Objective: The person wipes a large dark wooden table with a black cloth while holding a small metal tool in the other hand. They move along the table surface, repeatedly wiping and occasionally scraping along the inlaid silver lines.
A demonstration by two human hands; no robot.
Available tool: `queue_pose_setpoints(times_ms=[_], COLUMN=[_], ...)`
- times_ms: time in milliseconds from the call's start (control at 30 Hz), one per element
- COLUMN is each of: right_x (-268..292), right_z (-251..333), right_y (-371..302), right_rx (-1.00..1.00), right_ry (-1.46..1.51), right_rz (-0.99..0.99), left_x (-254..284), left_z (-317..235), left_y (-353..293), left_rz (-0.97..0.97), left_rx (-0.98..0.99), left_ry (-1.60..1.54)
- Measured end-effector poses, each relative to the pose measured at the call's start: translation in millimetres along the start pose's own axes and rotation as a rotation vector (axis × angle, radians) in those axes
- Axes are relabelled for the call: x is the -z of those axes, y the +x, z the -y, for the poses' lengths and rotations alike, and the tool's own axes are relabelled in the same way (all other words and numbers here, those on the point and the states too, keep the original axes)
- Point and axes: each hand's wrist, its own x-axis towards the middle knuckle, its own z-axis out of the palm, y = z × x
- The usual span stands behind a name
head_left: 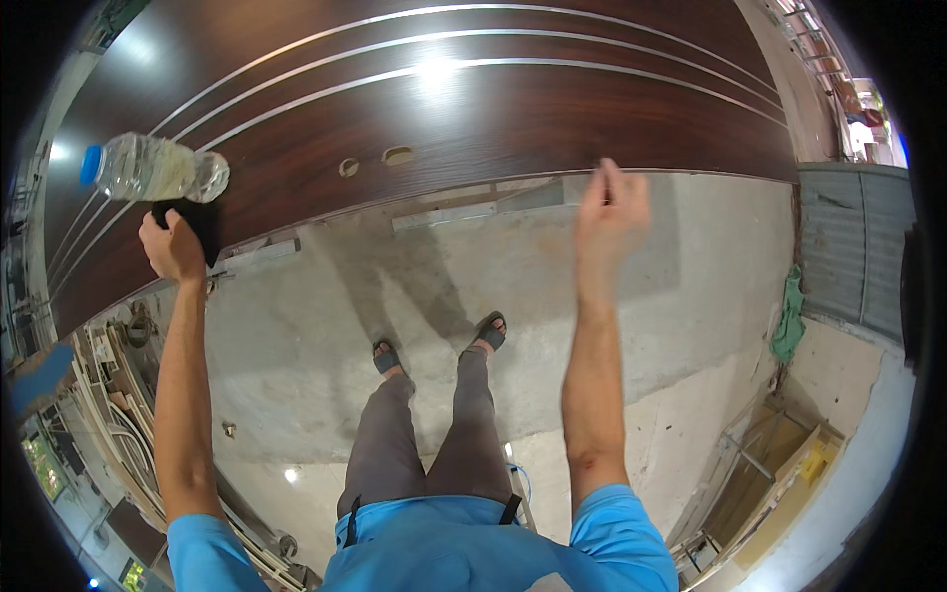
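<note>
A dark brown wood-grain door panel (473, 128) with several silver strips lies across the far side. Two cut-outs, a round hole (348, 168) and an oval hole (398, 155), pass through it near its close edge. At the panel's left end, my left hand (174, 247) is closed on a limp black thing, perhaps a cloth (204, 225). Just beyond that hand a clear plastic bottle (153, 168) with a blue cap lies on its side. My right hand (616, 202), slightly blurred, is pinched at the panel's near edge; whatever its fingertips hold is too small to name.
Under the panel's near edge are pale metal bars (444, 215). Long strips and boards (123, 424) lean at the left. On the right are a grey corrugated sheet (853, 237), a green cloth (788, 321) and a wooden frame (760, 483). Concrete floor (513, 395) surrounds my feet.
</note>
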Motion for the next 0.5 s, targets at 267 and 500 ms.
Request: queue_pose_setpoints(times_ms=[267, 500], right_x=[-51.2, -19.4], right_z=[177.9, 62.1], right_y=[-100.2, -33.6], right_rx=[0.132, 0.010], right_ry=[0.256, -0.087], right_rz=[0.185, -0.163], left_x=[9.3, 32.4], left_z=[-15.2, 9.3], left_y=[-5.9, 14.1], left_rz=[-0.020, 0.214], left_rx=[-0.061, -0.428], left_ry=[0.027, -0.226])
